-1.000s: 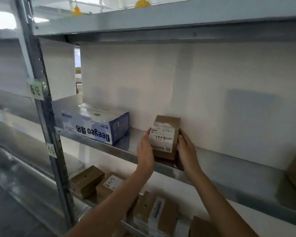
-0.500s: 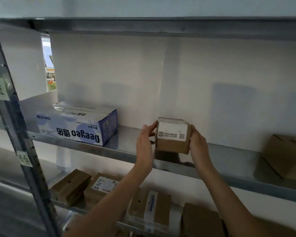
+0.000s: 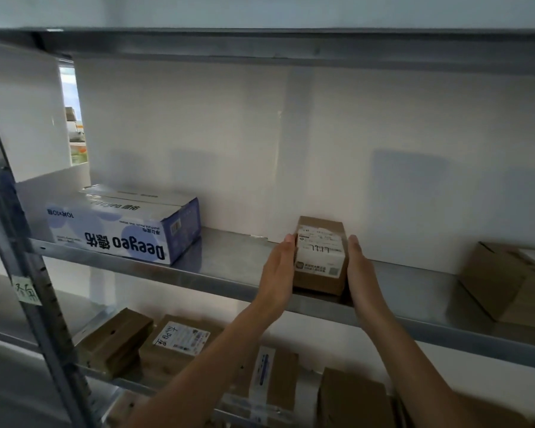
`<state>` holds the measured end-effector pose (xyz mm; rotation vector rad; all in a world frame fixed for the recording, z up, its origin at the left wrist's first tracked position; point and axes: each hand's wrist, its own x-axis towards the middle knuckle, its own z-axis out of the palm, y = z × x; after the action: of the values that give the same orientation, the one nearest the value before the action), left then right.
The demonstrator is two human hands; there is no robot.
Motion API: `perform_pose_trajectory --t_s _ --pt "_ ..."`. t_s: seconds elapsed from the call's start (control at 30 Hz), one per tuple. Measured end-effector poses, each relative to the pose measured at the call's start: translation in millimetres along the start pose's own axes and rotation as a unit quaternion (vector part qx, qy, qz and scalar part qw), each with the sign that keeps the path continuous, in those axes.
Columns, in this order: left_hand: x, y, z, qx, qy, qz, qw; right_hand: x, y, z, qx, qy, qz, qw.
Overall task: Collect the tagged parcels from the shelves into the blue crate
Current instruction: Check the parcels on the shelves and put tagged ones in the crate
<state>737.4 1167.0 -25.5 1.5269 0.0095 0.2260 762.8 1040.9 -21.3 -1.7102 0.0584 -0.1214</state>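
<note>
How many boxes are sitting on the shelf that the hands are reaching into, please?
3: the blue box at left, the small labelled parcel between both hands, a brown carton at right; more may lie beyond the frame.

- Both my arms are bare and reach up and forward from the bottom of the view, forearms angling in toward each other.
- My left hand is turned palm inward, fingers straight and together, pointing up and away from me.
- My right hand mirrors it, palm facing left, fingers extended.
- The two palms face each other with a gap between them, wrists roughly level.
</note>
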Motion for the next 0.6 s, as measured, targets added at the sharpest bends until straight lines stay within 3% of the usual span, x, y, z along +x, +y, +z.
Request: perform_pose_trajectory --t_s 0.23,0.43,0.6 --pt "1 7 -4 0.065 -0.013 -0.034 0.997 -2 7 7 -0.036 -0.003 -0.063 0.997" --pt "-8 7 -10 0.06 -0.072 -0.018 0.995 -3 12 13 -0.009 0.018 -0.048 0.999" --pt "-4 6 -17 0.039 -0.092 -0.018 0.995 -6 2 11 0.024 0.13 0.006 0.991"
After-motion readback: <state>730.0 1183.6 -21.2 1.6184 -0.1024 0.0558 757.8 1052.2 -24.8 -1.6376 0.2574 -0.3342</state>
